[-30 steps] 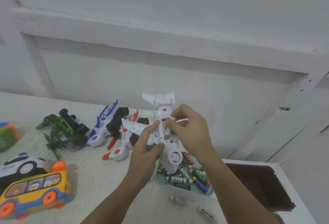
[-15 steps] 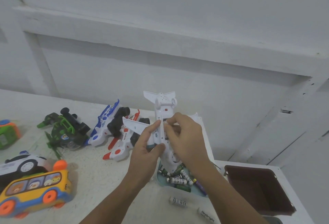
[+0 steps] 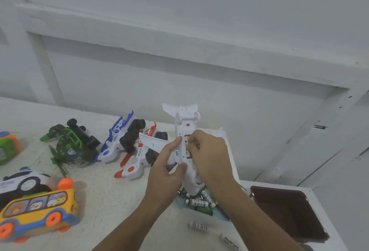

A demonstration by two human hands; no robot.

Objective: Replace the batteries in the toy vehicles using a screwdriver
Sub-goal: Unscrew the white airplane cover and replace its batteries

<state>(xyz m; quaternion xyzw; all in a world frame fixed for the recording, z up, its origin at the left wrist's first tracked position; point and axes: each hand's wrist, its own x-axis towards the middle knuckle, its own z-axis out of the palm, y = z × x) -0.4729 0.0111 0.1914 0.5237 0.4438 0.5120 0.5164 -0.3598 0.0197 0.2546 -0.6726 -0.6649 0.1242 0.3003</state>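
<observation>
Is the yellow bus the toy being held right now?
No. The yellow bus stands on the table while the left hand and right hand hold the white plane.

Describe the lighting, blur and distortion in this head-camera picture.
Head view: dim, flat, bluish light, with soft shadows beside the yellow plastic toy bus; the wide-angle lens bends the wall ledge; the white plastic toy plane looks slightly soft; no glare.

You can read one word here: "Heybright", on the white battery [image 3: 229, 241] lying at five o'clock from the plane [image 3: 184, 120]. The second battery [image 3: 198, 226], at its ten o'clock, carries print too blurred to read.
</observation>
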